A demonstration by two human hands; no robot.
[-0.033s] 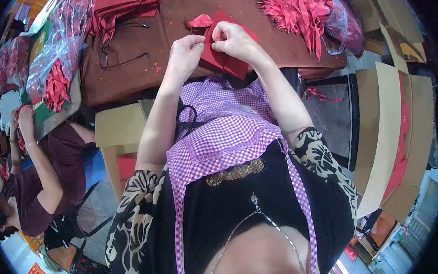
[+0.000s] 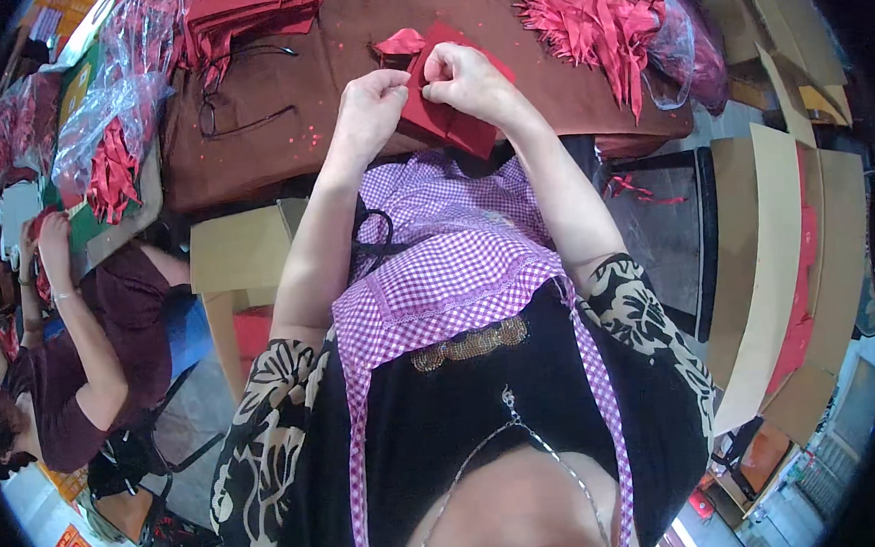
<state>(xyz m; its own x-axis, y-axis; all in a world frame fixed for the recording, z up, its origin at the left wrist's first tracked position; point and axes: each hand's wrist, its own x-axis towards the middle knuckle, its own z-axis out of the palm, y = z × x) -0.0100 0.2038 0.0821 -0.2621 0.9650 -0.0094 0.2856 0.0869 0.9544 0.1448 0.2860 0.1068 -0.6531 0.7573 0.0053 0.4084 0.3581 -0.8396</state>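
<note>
A dark red folded card or packet [image 2: 462,132] lies at the table's front edge, beneath both hands. A piece of shiny red ribbon [image 2: 401,43] sticks out at its far left corner. My left hand [image 2: 375,105] is closed in a pinch over the packet's left side. Just to its right, my right hand [image 2: 471,83] is closed too, thumb and forefinger pressed together above the packet. Whatever the fingertips pinch is too small and covered to make out.
Stacked red packets [image 2: 251,9] and eyeglasses [image 2: 248,120] lie on the brown cloth [image 2: 342,19] to the left. A red ribbon bunch [image 2: 592,18] is at right. Cardboard boxes [image 2: 758,274] stand on the right, another [image 2: 241,250] on the left. A co-worker [image 2: 112,364] sits at far left.
My hands and the packet stay in place. The co-worker's arm at far left has shifted very slightly.
</note>
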